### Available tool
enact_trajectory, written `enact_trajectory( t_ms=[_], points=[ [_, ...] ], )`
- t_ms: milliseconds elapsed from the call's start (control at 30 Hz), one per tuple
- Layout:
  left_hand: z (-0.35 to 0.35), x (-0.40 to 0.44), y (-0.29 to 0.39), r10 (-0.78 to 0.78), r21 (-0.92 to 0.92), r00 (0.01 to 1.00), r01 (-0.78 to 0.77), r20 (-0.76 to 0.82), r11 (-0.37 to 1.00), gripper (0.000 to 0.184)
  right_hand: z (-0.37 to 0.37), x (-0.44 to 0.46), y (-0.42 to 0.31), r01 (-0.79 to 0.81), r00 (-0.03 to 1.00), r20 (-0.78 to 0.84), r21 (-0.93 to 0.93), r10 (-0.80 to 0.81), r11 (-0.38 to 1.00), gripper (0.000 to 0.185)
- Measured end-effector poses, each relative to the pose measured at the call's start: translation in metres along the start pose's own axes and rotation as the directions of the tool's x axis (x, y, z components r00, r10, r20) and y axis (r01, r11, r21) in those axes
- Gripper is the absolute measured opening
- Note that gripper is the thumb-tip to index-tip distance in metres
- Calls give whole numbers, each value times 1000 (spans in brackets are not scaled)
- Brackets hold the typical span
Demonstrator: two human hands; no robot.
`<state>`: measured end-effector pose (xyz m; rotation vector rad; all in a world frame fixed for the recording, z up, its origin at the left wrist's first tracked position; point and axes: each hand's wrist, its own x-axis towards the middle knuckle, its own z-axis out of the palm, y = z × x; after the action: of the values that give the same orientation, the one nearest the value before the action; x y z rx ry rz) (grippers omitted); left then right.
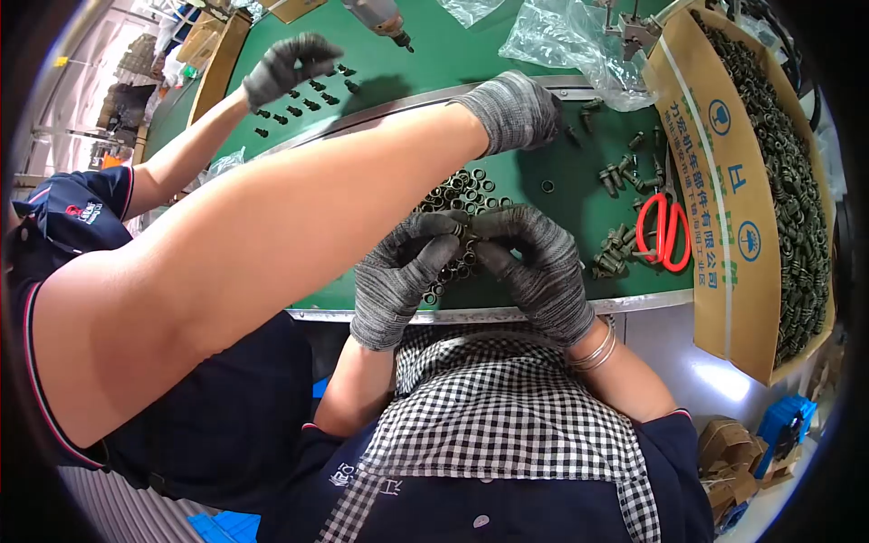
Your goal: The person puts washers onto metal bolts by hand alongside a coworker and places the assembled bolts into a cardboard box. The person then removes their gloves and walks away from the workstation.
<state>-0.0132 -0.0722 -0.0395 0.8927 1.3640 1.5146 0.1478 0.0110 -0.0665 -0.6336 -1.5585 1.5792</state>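
My left hand (403, 276), in a grey knitted glove, has thumb and fingers pinched together over the front of the table. Facing it, my right hand (539, 267), gloved the same way, is also pinched, its fingertips almost touching the left ones. Between the fingertips is a small metal part (465, 232), mostly hidden by the gloves. Behind and below the fingers lies a pile of small metal rings (466, 185). One loose ring (547, 186) sits apart on the green tabletop. Several bolt-like metal fittings (615, 251) lie right of my right hand.
Red-handled scissors (663, 233) lie beside a cardboard box (701, 181) full of metal parts. A co-worker's gloved hand (516, 110) reaches across from the left; their other hand (288, 68) is over rows of dark fittings (310, 104). A power driver (378, 18) hangs at the top.
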Motion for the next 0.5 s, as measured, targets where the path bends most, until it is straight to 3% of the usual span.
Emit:
enact_trajectory(
  t_ms=[33, 133, 233, 367, 500],
  points=[
    [0, 0, 1, -5, -24, 1000, 6, 29, 1000, 21, -1, 0, 1, 48, 999, -2, -28, -48, 998, 20],
    [-1, 1, -5, -84, -115, 996, 85, 14, 990, 23, -1, -3, -8, -153, 987, -44, 52, 155, 987, 20],
    [0, 2, -9, -101, -15, 993, 100, -53, 995, 23, -3, -3, 4, 19, 999, -37, -108, -23, 994, 20],
    [7, 0, -7, 1, 122, 993, 13, -115, 992, 21, -6, -2, 5, 32, 999, -37, -113, -36, 993, 19],
    [6, 2, -5, 7, 135, 993, 9, -119, 991, 20, -8, 0, 7, 47, 997, -49, -102, -52, 994, 19]
  ],
)
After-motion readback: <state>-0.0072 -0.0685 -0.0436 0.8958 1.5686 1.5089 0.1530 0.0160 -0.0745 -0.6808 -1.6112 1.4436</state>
